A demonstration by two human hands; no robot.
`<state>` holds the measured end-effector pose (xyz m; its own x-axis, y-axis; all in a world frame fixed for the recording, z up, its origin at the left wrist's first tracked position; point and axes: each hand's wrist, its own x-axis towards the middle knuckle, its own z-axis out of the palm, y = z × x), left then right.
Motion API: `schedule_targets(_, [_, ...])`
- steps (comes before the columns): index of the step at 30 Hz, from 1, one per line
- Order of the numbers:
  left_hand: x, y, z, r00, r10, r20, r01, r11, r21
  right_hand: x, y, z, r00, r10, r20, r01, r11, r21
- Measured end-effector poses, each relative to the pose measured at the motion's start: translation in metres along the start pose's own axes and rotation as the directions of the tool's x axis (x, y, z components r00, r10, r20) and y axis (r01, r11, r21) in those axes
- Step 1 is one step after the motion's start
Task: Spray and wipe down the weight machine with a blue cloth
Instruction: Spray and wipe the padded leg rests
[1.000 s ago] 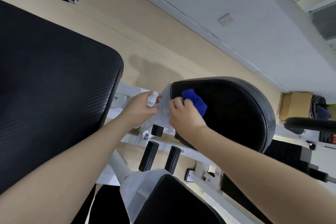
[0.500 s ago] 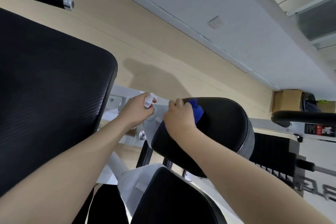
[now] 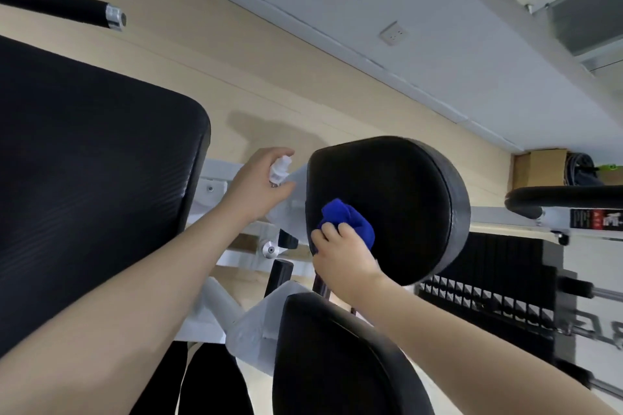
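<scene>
A rounded black pad point(image 3: 404, 199) of the weight machine sits at the centre of the head view. My right hand point(image 3: 340, 256) grips a bunched blue cloth point(image 3: 350, 222) and presses it against the pad's lower left face. My left hand point(image 3: 259, 189) holds a small white spray bottle point(image 3: 280, 168) just left of the pad's edge, over the white frame point(image 3: 219, 175). Most of the bottle's body is hidden in my palm.
A large black back pad point(image 3: 94, 185) fills the left side. Another black pad point(image 3: 337, 357) lies below my right forearm. The black weight stack point(image 3: 499, 280) stands at the right, a black handle point(image 3: 566, 199) above it, and a black bar point(image 3: 60, 7) at top left.
The rounded pad has swung so its face shows fully. My right hand with the cloth has slid from the pad's upper left edge down onto its lower left face. The left hand stays beside it.
</scene>
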<state>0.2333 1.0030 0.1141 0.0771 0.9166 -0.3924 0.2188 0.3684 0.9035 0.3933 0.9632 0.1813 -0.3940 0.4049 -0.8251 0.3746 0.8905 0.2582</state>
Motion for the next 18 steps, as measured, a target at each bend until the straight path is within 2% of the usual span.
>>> schedule_targets(3, [0.01, 0.018, 0.001, 0.991, 0.13, 0.028, -0.132, 0.99, 0.049, -0.003, 0.018, 0.016, 0.999, -0.027, -0.045, 0.024, 0.997, -0.074])
schedule_targets(5, [0.016, 0.026, -0.001, 0.986, 0.164, 0.041, -0.167, 0.982, 0.09, -0.005, 0.029, 0.027, 0.992, -0.067, -0.11, 0.054, 0.992, -0.118])
schedule_targets(7, [0.024, 0.033, -0.005, 0.982, 0.185, 0.044, -0.188, 0.977, 0.101, -0.006, 0.043, 0.04, 0.968, -0.081, -0.237, 0.049, 0.989, -0.139])
schedule_targets(8, [0.026, 0.036, -0.01, 0.981, 0.192, 0.042, -0.195, 0.976, 0.097, -0.006, 0.049, 0.046, 0.927, -0.072, -0.368, 0.023, 0.99, -0.136])
schedule_targets(10, [0.032, 0.045, -0.023, 0.976, 0.206, 0.076, -0.214, 0.971, 0.108, -0.006, 0.052, 0.058, 0.795, 0.037, -0.605, -0.09, 0.994, -0.058])
schedule_targets(12, [0.038, 0.055, -0.036, 0.964, 0.207, 0.17, -0.231, 0.963, 0.138, -0.007, 0.052, 0.061, 0.614, 0.15, -0.775, -0.209, 0.978, 0.024])
schedule_targets(15, [0.047, 0.066, -0.042, 0.931, 0.178, 0.318, -0.242, 0.954, 0.177, -0.016, 0.051, 0.045, 0.359, 0.344, -0.868, -0.34, 0.914, 0.222])
schedule_targets(18, [0.049, 0.072, -0.041, 0.923, 0.173, 0.344, -0.253, 0.946, 0.203, -0.028, 0.049, 0.023, 0.128, 0.54, -0.832, -0.371, 0.804, 0.465])
